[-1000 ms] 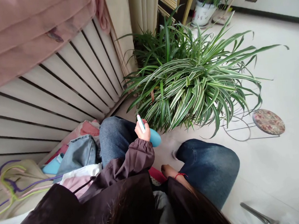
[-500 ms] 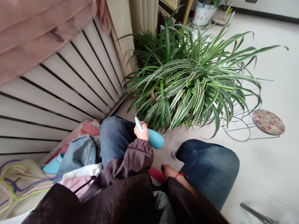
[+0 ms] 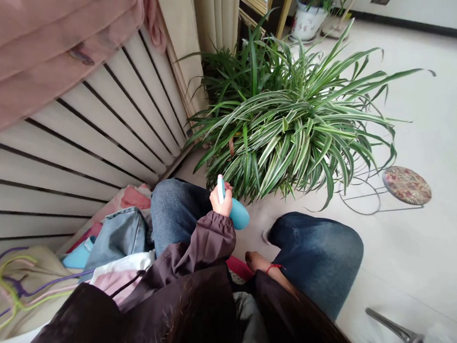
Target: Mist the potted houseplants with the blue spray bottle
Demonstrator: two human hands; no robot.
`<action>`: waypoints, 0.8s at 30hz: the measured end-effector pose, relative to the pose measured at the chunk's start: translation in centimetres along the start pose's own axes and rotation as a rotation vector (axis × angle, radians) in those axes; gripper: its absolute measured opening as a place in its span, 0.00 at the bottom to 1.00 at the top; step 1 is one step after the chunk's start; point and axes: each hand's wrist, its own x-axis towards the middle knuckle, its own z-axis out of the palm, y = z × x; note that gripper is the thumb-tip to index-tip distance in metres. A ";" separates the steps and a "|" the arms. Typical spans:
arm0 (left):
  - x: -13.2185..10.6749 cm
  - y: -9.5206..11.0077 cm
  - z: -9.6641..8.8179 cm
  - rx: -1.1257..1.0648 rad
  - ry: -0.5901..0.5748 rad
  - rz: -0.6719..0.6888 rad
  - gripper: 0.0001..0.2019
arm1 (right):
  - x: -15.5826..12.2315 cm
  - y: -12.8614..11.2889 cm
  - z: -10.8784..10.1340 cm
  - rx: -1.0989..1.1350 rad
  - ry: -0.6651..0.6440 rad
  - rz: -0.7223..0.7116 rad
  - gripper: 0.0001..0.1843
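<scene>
The left hand [image 3: 222, 204] is holding a blue bottle [image 3: 240, 214] just on the near side of the leafy plant [image 3: 288, 122]; the right hand [image 3: 255, 261] is resting nearer, its grip impossible to tell.

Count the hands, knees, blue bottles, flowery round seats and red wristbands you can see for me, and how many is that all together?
Hands: 2, the left hand and the right hand
Knees: 2, the left knee and the right knee
Blue bottle: 1
Flowery round seat: 1
Red wristband: 1
Total: 7
</scene>
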 end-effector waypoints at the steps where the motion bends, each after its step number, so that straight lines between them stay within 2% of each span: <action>1: -0.2 0.2 0.1 -0.023 -0.038 0.003 0.13 | 0.0 0.0 0.0 0.004 0.001 0.001 0.11; 4: -0.4 0.7 0.1 -0.043 -0.080 0.064 0.10 | -0.3 -0.2 -0.2 0.014 0.002 0.008 0.11; 8: -0.1 1.7 -0.4 0.018 -0.010 0.173 0.08 | -0.4 -0.3 -0.3 0.015 -0.002 0.009 0.11; 11: 0.1 2.3 -0.9 0.064 0.035 0.119 0.10 | -0.3 -0.1 -0.1 0.011 -0.007 0.003 0.11; 13: 0.0 2.5 -1.0 0.042 0.023 0.081 0.11 | -0.1 0.0 0.0 0.007 -0.008 -0.003 0.11; 15: -0.2 2.3 -0.8 0.028 -0.018 0.063 0.10 | -0.1 0.0 0.1 0.003 -0.008 -0.008 0.11; 17: -0.6 1.9 -0.4 0.057 -0.120 0.036 0.11 | -0.1 0.0 0.1 -0.002 -0.006 -0.010 0.11; 20: -1.5 1.3 0.3 0.219 -0.279 -0.031 0.13 | -0.2 -0.1 0.0 -0.008 0.000 -0.011 0.11; 24: -3.6 1.0 1.0 0.378 -0.267 -0.114 0.06 | -0.2 -0.3 -0.2 -0.011 0.024 -0.008 0.10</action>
